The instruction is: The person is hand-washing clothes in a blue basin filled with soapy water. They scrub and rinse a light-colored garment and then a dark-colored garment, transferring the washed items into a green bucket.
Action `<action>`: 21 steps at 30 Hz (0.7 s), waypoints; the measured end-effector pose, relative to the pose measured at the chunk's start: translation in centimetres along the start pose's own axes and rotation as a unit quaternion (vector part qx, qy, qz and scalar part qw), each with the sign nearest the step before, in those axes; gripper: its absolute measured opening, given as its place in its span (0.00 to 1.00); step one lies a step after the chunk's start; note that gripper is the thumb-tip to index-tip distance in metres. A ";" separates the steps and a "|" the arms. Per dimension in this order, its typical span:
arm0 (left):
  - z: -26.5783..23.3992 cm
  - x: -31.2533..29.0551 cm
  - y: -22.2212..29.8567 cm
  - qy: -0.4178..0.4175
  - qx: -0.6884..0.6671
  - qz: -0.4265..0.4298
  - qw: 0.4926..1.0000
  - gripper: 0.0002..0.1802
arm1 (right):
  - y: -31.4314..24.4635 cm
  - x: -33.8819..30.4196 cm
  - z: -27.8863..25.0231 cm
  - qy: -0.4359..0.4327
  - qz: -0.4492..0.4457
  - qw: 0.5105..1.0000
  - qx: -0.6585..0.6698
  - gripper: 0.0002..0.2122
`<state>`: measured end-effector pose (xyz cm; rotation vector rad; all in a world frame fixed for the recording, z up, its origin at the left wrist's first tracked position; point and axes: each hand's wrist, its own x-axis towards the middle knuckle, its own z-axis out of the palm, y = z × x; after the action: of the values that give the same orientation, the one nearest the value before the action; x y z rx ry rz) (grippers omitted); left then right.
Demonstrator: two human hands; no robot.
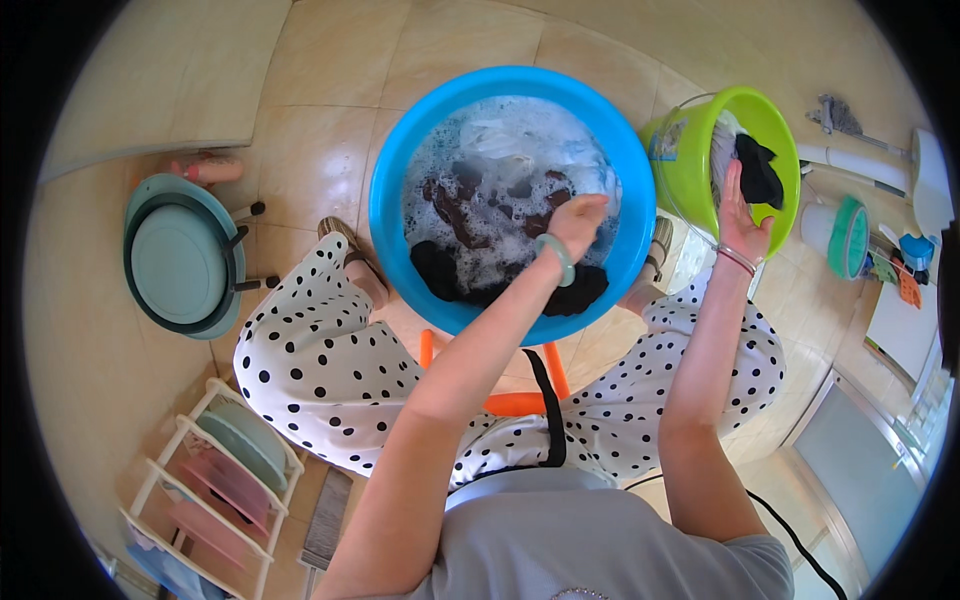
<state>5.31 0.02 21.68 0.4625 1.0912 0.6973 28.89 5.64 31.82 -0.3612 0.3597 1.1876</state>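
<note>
Grey shirt (610,540), right grip (740,222) unclenched, 1 black cloth (762,178) slanting lengthwise down rightward, in green bucket (688,165), left grip (577,226) unclear

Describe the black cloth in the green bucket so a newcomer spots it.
Find the big blue basin, then the lime-green bucket to its right. Inside the bucket, next to the right hand, is the black cloth: the dark piece against the pale cloth on its left.

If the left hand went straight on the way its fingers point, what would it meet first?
Probably the round blue plastic basin, at its right rim, though depth is unclear: the left hand might pass above it.
</note>
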 end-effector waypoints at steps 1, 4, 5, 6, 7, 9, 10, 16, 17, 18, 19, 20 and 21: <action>-1.8 0.7 -1.7 -0.004 -0.010 -0.014 1.000 0.14 | 0.5 -0.2 -0.1 0.010 -0.019 1.000 -0.020 0.31; -5.3 1.7 -3.4 0.061 -0.011 -0.070 0.996 0.13 | 0.7 0.6 -2.3 0.020 -0.065 0.975 -0.213 0.25; -5.8 1.9 -3.6 0.104 -0.056 -0.062 0.991 0.15 | 2.3 0.3 -3.4 0.011 -0.079 0.930 -0.360 0.23; -6.7 2.0 -3.9 0.150 -0.101 -0.053 0.982 0.19 | 4.4 -0.1 -4.3 0.002 -0.087 0.863 -0.497 0.22; -9.9 2.9 -5.9 0.160 -0.111 -0.036 0.980 0.23 | 7.9 -0.8 -4.3 -0.058 0.020 0.843 -0.535 0.19; -12.2 3.4 -7.0 0.199 -0.027 -0.031 0.979 0.21 | 13.6 -1.4 -5.9 -0.095 0.150 0.756 -0.630 0.17; -13.1 3.4 -7.2 0.219 0.016 -0.029 0.975 0.20 | 16.1 -1.0 -7.6 -0.081 0.187 0.698 -0.686 0.16; -13.4 3.1 -5.2 0.233 0.028 -0.044 0.971 0.26 | 19.5 3.7 -19.8 -0.195 0.012 0.340 -0.920 0.15; -13.6 3.4 -5.5 0.231 0.050 -0.034 0.971 0.27 | 19.4 4.2 -20.5 -0.185 0.016 0.333 -0.925 0.14; -13.6 4.1 -5.7 0.232 0.080 -0.017 0.969 0.28 | 18.9 4.7 -21.0 -0.173 0.018 0.325 -0.930 0.14; -13.9 4.8 -6.3 0.240 0.106 -0.003 0.965 0.28 | 18.8 4.4 -20.9 -0.137 0.066 0.418 -0.895 0.13; -14.5 5.3 -6.8 0.252 0.131 0.013 0.959 0.29 | 19.0 3.7 -20.0 -0.102 0.114 0.505 -0.849 0.12; -15.2 6.0 -7.1 0.251 0.170 -0.001 0.953 0.30 | 19.0 3.0 -19.0 -0.064 0.161 0.585 -0.792 0.12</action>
<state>-4.86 -0.65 7.09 0.5938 1.7090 0.6410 10.48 5.76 12.06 -1.8150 -0.9886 1.6172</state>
